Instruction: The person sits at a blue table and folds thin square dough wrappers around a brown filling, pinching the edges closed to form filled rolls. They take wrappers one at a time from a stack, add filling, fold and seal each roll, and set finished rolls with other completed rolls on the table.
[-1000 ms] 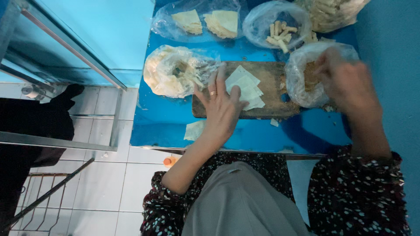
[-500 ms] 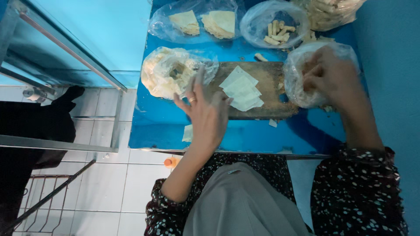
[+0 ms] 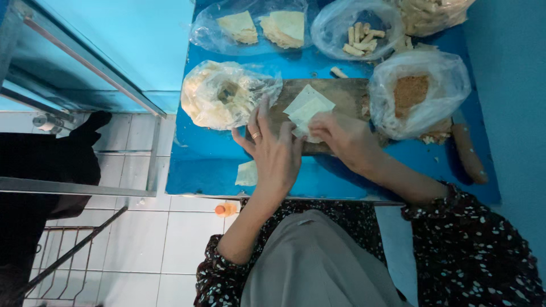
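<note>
Blue table (image 3: 205, 170): both hands, left (image 3: 276, 150) spread, right (image 3: 344, 136) pinching, on wrappers (image 3: 307, 108).

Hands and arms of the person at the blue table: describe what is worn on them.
The left hand is bare apart from a thin ring on one finger. The right hand shows no ring or glove. Both forearms are bare; dark sleeves with a small pale speckled pattern are pushed up towards the elbows.

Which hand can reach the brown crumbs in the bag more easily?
Probably the right hand. It rests on the wrappers on the board, right beside the crumb bag. The left hand sits farther away, nearer the other bag.
</note>
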A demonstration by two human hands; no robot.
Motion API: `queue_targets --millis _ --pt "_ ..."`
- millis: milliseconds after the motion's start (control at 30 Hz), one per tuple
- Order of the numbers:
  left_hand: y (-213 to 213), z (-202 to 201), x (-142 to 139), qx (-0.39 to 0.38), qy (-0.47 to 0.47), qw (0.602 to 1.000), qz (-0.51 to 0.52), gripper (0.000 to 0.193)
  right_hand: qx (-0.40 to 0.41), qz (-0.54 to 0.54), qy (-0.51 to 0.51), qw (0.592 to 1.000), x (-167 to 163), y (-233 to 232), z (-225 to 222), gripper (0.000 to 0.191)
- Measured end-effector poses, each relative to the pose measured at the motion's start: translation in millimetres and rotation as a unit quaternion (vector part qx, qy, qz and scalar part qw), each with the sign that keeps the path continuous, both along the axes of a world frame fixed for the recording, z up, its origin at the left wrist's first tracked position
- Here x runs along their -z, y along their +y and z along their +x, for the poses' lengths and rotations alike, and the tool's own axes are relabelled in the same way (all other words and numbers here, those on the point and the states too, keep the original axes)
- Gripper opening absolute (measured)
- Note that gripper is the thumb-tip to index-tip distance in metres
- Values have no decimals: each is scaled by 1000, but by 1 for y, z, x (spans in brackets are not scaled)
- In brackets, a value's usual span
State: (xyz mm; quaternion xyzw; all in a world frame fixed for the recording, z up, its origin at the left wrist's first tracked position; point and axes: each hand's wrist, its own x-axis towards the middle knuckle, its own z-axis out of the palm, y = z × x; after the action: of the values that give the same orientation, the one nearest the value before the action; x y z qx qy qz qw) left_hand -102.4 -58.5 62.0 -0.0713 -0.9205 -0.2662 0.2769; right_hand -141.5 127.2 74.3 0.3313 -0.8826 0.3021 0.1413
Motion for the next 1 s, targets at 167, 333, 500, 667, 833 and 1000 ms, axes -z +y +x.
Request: queue_targets --millis 167,333,500,667,833,1000 --pt "2 1 1 6 9 1000 5 25 -52 93 188 976 4 8 10 42" --pt "2 5 2 6 5 1000 15 25 -35 103 120 987 8 9 15 43" --pt "3 4 1 16 -9 999 31 19 95 16 27 995 -5 22 16 42" --pt "4 2 2 20 2 999 34 15 147 64 -12 987 -20 28 17 34" --pt "12 -7 3 52 29 996 66 10 119 47 -53 990 -23 24 12 45" --pt "21 -11 9 94 22 992 84 13 150 -38 -205 966 -20 26 5 46"
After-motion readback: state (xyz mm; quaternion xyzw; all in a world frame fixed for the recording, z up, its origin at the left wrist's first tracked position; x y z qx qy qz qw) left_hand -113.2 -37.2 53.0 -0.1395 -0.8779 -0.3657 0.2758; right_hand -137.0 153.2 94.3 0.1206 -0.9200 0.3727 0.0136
